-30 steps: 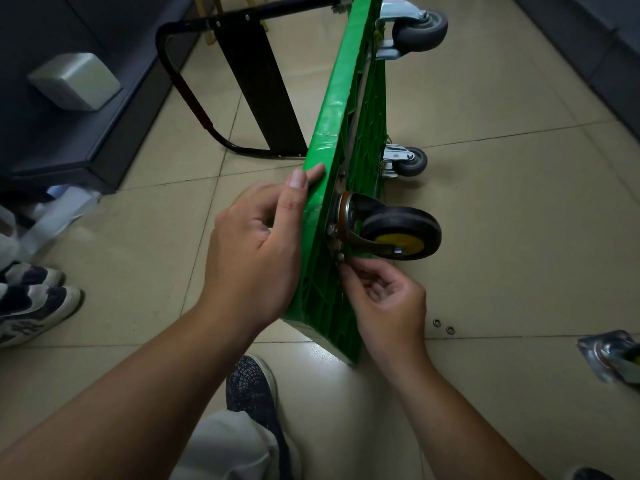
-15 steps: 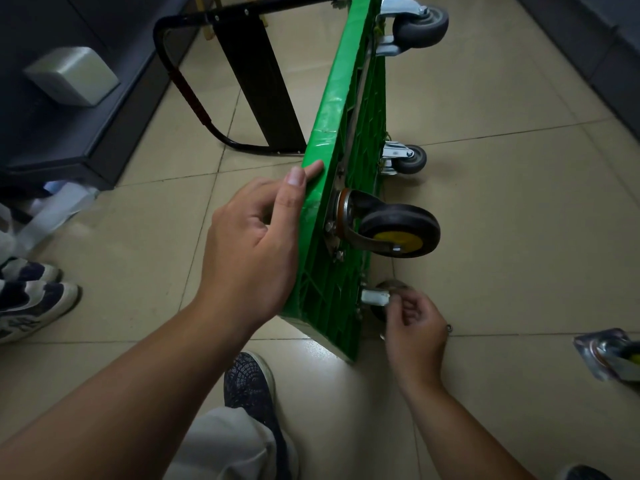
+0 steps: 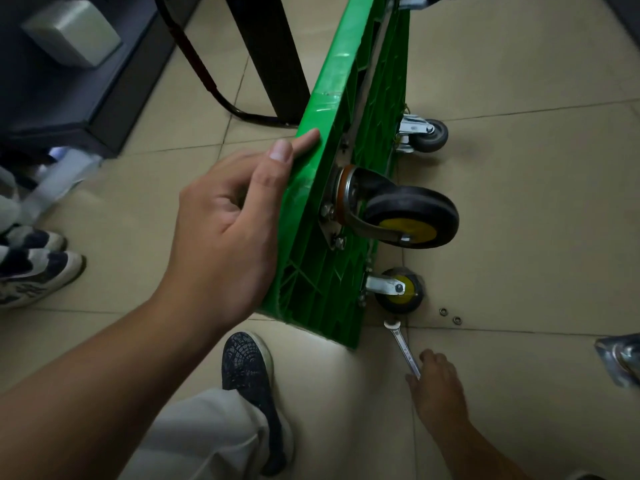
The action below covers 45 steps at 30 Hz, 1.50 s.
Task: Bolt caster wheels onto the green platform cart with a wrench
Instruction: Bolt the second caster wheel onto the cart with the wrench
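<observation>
My left hand [image 3: 221, 237] grips the upper edge of the green platform cart [image 3: 346, 98], thumb and forefinger laid along the rim. The cart stands on its side on the tiled floor [image 3: 519, 202]. My right hand [image 3: 438, 382] is down low, fingers closed on the handle end of the wrench [image 3: 401, 344], whose head points at the lower yellow-hubbed caster [image 3: 400, 291], just short of it. Above sits the larger black caster [image 3: 412, 216], its plate against the cart's underside. Two small metal rings [image 3: 450, 315], nuts or washers, lie near the lower wheel. A loose caster [image 3: 620, 358] lies farther right.
</observation>
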Tool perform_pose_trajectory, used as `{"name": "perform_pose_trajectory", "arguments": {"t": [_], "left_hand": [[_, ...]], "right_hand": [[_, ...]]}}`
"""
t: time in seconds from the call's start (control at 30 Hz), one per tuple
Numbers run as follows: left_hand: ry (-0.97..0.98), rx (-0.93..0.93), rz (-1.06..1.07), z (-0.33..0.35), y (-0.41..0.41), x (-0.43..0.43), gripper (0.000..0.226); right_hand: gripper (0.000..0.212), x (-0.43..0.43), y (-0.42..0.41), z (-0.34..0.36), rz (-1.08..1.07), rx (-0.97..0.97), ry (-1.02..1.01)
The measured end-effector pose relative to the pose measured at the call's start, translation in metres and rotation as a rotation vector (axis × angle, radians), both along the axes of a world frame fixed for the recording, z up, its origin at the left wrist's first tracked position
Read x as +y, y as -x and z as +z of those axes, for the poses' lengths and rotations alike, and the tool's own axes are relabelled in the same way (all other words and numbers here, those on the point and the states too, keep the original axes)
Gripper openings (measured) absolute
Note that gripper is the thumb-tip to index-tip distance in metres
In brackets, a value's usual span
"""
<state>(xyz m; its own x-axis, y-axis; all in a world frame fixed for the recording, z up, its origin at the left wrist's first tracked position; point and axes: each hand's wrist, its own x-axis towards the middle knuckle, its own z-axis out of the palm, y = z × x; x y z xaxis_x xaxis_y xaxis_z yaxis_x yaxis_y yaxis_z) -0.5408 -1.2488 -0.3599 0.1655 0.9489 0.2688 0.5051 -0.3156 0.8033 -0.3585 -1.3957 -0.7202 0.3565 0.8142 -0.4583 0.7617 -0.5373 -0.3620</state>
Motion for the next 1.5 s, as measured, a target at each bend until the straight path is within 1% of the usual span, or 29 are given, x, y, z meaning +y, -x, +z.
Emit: {"name": "perform_pose_trajectory", "arguments": {"t": [0.13, 0.2, 0.27, 0.33, 0.4, 0.43, 0.53, 0.63, 0.73, 0.8, 0.9, 0.97, 1.0, 1.03, 1.13, 1.23, 1.3, 1.33, 1.5], "left_hand": [[0.028, -0.037, -0.011, -0.002, 0.000, 0.001, 0.031], [0.041, -0.048, -0.020, -0.001, 0.000, 0.003, 0.033], [0.028, -0.047, -0.017, -0.001, -0.001, 0.002, 0.033], [0.022, -0.046, -0.011, -0.001, -0.001, 0.001, 0.032], [0.029, -0.047, -0.010, -0.002, -0.001, 0.000, 0.031], [0.027, -0.044, -0.011, -0.001, -0.001, 0.000, 0.031], [0.006, -0.001, -0.018, 0.000, -0.004, 0.002, 0.032], [0.009, 0.024, -0.006, 0.001, -0.005, 0.001, 0.034], [0.031, 0.040, 0.000, 0.000, -0.003, 0.000, 0.038], [0.044, 0.048, -0.004, 0.000, 0.000, 0.001, 0.041], [0.042, 0.055, -0.001, 0.001, 0.001, 0.003, 0.043], [0.037, 0.041, 0.019, 0.001, -0.001, 0.003, 0.045], [0.035, 0.038, 0.025, 0.001, -0.002, 0.003, 0.047], [0.036, 0.038, 0.026, 0.002, -0.003, 0.003, 0.048], [0.052, 0.030, 0.022, 0.001, -0.002, 0.004, 0.045], [0.049, 0.025, 0.024, 0.001, -0.002, 0.005, 0.044], [0.038, 0.021, 0.031, 0.000, -0.003, 0.005, 0.042], [0.035, 0.022, 0.036, -0.001, -0.003, 0.005, 0.042], [0.023, 0.029, 0.031, -0.002, -0.006, 0.003, 0.038]], "right_hand": [[0.021, -0.003, -0.004, -0.010, 0.052, -0.015, -0.059], [0.018, 0.002, -0.001, -0.009, 0.111, -0.038, -0.022], [0.024, 0.010, 0.003, -0.002, 0.138, -0.066, 0.066], [0.032, 0.013, 0.007, -0.001, 0.130, -0.078, 0.107], [0.029, 0.009, 0.010, -0.004, 0.118, -0.094, 0.142], [0.025, 0.008, 0.010, -0.003, 0.104, -0.075, 0.164], [0.004, 0.001, 0.003, 0.000, -0.028, 0.104, 0.142], [0.012, -0.004, -0.005, 0.015, -0.057, 0.188, 0.110], [0.025, -0.007, -0.008, 0.049, -0.246, 0.374, -0.064], [0.029, -0.008, -0.006, 0.076, -0.330, 0.467, -0.236], [0.025, -0.010, 0.010, 0.120, -0.335, 0.623, -0.528], [0.037, -0.003, 0.025, 0.148, -0.320, 0.701, -0.670], [0.035, 0.002, 0.032, 0.160, -0.318, 0.726, -0.722], [0.029, 0.007, 0.038, 0.170, -0.306, 0.733, -0.766], [0.011, 0.020, 0.050, 0.181, -0.256, 0.730, -0.841], [0.014, 0.028, 0.055, 0.181, -0.248, 0.702, -0.915], [0.028, 0.036, 0.056, 0.184, -0.278, 0.664, -0.954], [0.030, 0.041, 0.057, 0.185, -0.280, 0.659, -0.970], [0.018, 0.065, 0.059, 0.191, -0.216, 0.693, -1.020]]}}
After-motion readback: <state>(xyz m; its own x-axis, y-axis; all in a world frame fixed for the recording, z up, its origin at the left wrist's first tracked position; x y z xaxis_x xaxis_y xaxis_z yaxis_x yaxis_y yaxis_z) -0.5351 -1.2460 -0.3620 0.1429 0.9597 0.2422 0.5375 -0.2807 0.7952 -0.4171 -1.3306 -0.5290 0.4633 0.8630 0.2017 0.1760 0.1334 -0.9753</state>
